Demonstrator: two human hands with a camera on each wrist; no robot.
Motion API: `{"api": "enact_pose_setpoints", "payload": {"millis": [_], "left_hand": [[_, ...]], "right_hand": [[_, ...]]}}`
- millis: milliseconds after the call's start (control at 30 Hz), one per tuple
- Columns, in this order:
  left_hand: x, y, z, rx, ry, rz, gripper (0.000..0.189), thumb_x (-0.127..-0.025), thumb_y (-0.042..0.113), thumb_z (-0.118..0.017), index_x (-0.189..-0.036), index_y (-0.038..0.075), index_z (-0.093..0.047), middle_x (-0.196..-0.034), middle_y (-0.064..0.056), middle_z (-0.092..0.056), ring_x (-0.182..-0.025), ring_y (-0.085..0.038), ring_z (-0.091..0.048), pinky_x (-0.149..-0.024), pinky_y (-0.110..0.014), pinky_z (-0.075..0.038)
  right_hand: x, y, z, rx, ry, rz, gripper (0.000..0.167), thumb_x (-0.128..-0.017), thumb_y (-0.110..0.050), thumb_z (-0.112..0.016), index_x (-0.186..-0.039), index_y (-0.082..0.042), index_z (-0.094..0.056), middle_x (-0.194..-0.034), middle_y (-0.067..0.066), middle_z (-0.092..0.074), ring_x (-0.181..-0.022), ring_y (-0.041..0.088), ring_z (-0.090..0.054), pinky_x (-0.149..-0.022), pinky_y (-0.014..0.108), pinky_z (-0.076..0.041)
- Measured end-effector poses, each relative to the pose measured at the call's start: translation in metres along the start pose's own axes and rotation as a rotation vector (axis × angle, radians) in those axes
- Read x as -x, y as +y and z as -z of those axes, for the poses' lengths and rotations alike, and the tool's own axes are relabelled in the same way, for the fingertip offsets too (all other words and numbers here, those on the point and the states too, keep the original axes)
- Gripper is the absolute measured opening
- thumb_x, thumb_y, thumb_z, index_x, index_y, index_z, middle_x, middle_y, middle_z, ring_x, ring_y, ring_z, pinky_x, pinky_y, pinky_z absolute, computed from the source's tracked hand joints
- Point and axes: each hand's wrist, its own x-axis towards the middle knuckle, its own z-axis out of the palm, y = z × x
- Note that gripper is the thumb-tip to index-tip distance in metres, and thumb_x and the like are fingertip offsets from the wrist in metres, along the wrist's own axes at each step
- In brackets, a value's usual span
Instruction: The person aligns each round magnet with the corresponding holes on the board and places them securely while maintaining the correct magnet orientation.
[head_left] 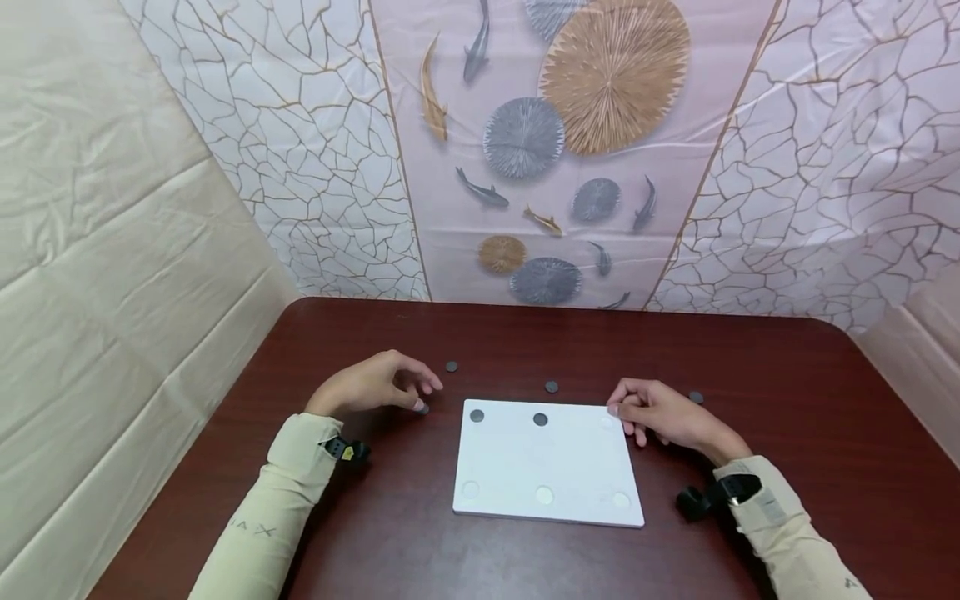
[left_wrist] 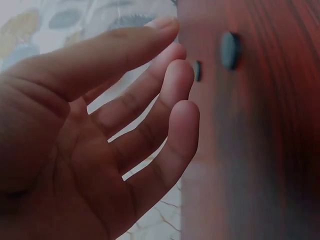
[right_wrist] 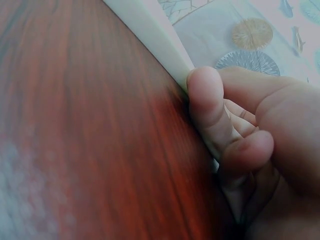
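A flat white board (head_left: 546, 458) with round recesses lies on the table, dark discs sitting in two of them: one dark disc (head_left: 477, 415) at the far left corner, another dark disc (head_left: 540, 419) at the middle of the far edge. My right hand (head_left: 663, 415) grips the board's far right corner, its curled fingertips (right_wrist: 205, 87) right at the edge. To the left of the board, my left hand (head_left: 382, 385) hovers with loosely bent fingers and holds nothing. Just under its thumb is a small dark disc (head_left: 423, 409), seen also as a disc (left_wrist: 230, 51) beyond the fingertips in the left wrist view.
More loose dark discs lie beyond the board: a disc (head_left: 452, 367) by the left fingertips, a disc (head_left: 551, 387) behind the far edge, and a disc (head_left: 696, 397) behind the right hand. The reddish-brown table (head_left: 375, 533) meets a patterned cloth backdrop (head_left: 337, 167) at the back.
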Motion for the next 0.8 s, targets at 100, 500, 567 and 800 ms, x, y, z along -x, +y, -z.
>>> {"api": "enact_pose_setpoints", "payload": {"millis": [100,500,567,800], "left_hand": [[-0.001,-0.01,-0.001,0.008,-0.017,-0.01,0.03,-0.09,0.002,-0.082,-0.119,0.01,-0.078,-0.104,-0.004,-0.074,-0.089,-0.015,-0.065,-0.077,-0.027,-0.055],[-0.005,-0.026,-0.006,0.007,-0.018,0.034,0.03,-0.085,0.005,-0.087,-0.112,0.017,-0.081,-0.093,-0.001,-0.069,-0.085,-0.015,-0.062,-0.073,-0.025,-0.052],[-0.005,-0.028,-0.009,0.017,-0.012,0.047,0.03,-0.085,0.005,-0.088,-0.111,0.018,-0.081,-0.092,0.0,-0.068,-0.084,-0.016,-0.061,-0.071,-0.025,-0.052],[-0.005,-0.032,-0.013,0.062,-0.001,0.07,0.029,-0.084,0.005,-0.089,-0.108,0.02,-0.082,-0.089,0.0,-0.068,-0.084,-0.018,-0.061,-0.071,-0.026,-0.052]], "right_hand": [[0.001,0.0,0.0,-0.001,-0.006,0.002,0.021,-0.11,-0.02,-0.059,-0.113,0.0,-0.061,-0.077,0.006,-0.065,-0.056,0.014,-0.062,-0.04,0.023,-0.038],[0.001,0.0,0.001,-0.007,0.002,0.003,0.02,-0.11,-0.02,-0.059,-0.113,0.0,-0.061,-0.076,0.006,-0.064,-0.056,0.014,-0.062,-0.04,0.023,-0.038],[0.002,0.0,0.0,-0.006,0.002,-0.001,0.02,-0.11,-0.02,-0.059,-0.113,0.0,-0.061,-0.076,0.007,-0.064,-0.056,0.014,-0.061,-0.04,0.023,-0.038],[0.001,0.002,0.0,-0.003,-0.003,-0.001,0.021,-0.11,-0.019,-0.059,-0.113,0.001,-0.061,-0.077,0.009,-0.064,-0.056,0.013,-0.061,-0.04,0.022,-0.037]]}}
